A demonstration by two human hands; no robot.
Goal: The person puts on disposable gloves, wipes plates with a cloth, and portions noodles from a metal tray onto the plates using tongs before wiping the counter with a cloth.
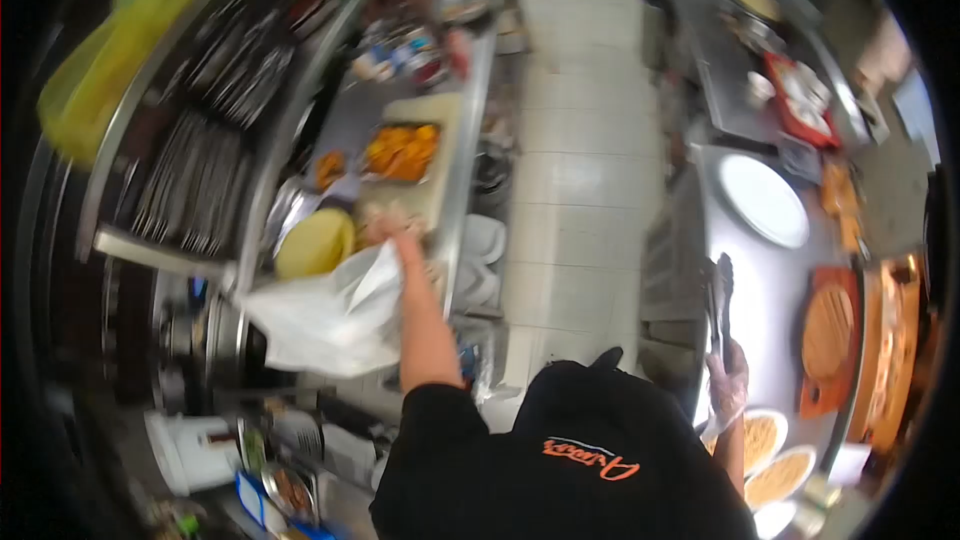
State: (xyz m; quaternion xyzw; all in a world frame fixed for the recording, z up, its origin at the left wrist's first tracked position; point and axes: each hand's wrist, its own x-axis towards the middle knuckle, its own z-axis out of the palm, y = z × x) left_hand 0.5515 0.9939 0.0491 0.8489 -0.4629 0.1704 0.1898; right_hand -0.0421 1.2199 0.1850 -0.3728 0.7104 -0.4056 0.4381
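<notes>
My left hand (394, 224) reaches over the counter at the left, its fingers smeared by motion. It is close beside a yellow bowl (312, 243) and the near end of a pale cutting board (448, 145). A white plastic bag (335, 315) spreads below it and peaks right at the wrist; whether my fingers grip it, I cannot tell. In a clear plastic glove, my right hand (729, 385) is closed around dark tongs (724, 300), which point away from me over the right steel counter (762, 315).
A tray of orange pieces (402, 151) sits on the cutting board. Stacked trays (190, 180) fill the left rack. On the right are a white oval plate (763, 200), a round wooden board (828, 330) and two food-filled bowls (780, 475). A tiled aisle (580, 170) separates the counters.
</notes>
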